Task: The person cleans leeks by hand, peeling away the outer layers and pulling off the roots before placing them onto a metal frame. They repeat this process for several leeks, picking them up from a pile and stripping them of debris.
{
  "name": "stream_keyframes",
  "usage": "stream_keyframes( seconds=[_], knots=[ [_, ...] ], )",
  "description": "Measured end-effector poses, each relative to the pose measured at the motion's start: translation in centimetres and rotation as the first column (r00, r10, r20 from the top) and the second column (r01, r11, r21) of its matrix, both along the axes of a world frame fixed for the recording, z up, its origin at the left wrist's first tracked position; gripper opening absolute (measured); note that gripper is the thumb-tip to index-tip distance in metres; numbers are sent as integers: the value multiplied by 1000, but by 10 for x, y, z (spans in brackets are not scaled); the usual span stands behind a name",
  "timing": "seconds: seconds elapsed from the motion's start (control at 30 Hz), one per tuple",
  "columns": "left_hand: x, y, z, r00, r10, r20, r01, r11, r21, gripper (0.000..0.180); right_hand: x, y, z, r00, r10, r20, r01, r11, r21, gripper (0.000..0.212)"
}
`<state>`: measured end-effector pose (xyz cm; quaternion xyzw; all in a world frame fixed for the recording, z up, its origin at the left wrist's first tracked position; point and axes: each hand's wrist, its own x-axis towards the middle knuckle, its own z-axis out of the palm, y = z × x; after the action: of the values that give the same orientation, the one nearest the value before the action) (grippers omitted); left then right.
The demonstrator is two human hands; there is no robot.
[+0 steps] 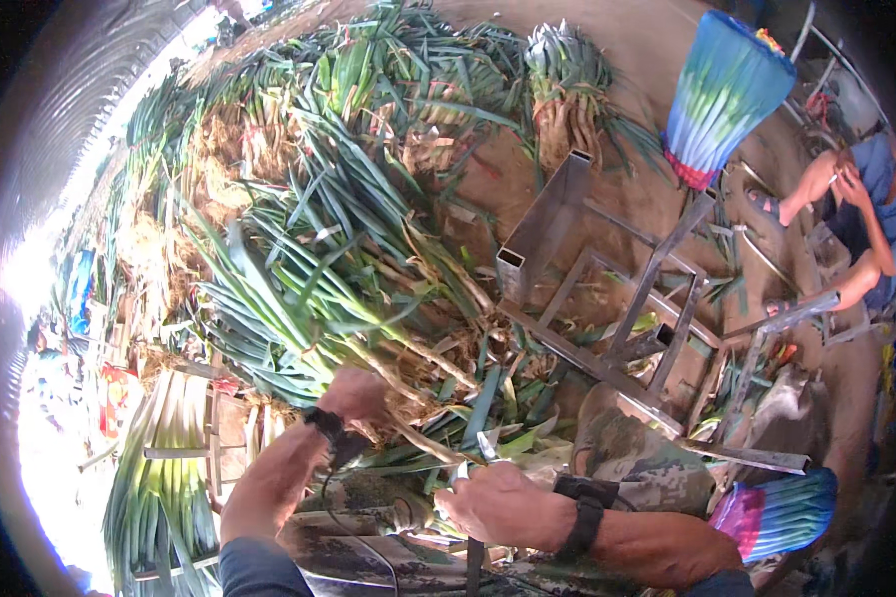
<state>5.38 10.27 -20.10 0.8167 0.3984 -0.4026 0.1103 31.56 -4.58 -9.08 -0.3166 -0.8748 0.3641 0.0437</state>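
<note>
My left hand (356, 398), slightly blurred, is closed around a leek (413, 435). The leek's long green leaves spread up and away from the hand, and its pale brownish stalk slants down to the right. My right hand (505, 505) is curled closed just below the stalk's lower end, back of the hand upward. What its fingers pinch is hidden. Beyond my left hand lies a loose heap of unpeeled leeks (269, 298). Leaf scraps (483, 408) lie between and beyond the hands. Both wrists wear black bands, and a thin cable hangs by the left.
A metal frame (637, 398) stands at the right. Wrapped leek bundles stand behind it (722, 99) and at lower right (782, 514). Cleaned leeks (164, 468) lie on a rack at left. More tied bundles (567, 90) fill the back. Another person (871, 219) sits at far right.
</note>
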Motion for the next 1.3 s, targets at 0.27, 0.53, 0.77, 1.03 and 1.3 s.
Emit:
stream_keyframes(
  seconds=[0.27,0.53,0.77,1.03,1.3],
  knots=[
    [13,73,-93,882,185,434,-268,954,138,34,4,2,-7,997,-45,-66,43,999,-24,14],
    [127,129,-188,316,510,800,-671,716,-192,52,19,12,0,988,-152,28,148,983,113,19],
    [138,189,-217,-68,655,753,-980,98,-173,109,28,45,4,982,-184,-35,187,975,117,12],
    [173,233,-248,139,812,567,-965,-18,262,115,43,82,2,971,-236,-44,238,968,77,10],
    [126,212,-243,-288,487,825,-948,-22,-318,109,37,88,-13,974,-226,20,227,971,-78,13]
  ],
)
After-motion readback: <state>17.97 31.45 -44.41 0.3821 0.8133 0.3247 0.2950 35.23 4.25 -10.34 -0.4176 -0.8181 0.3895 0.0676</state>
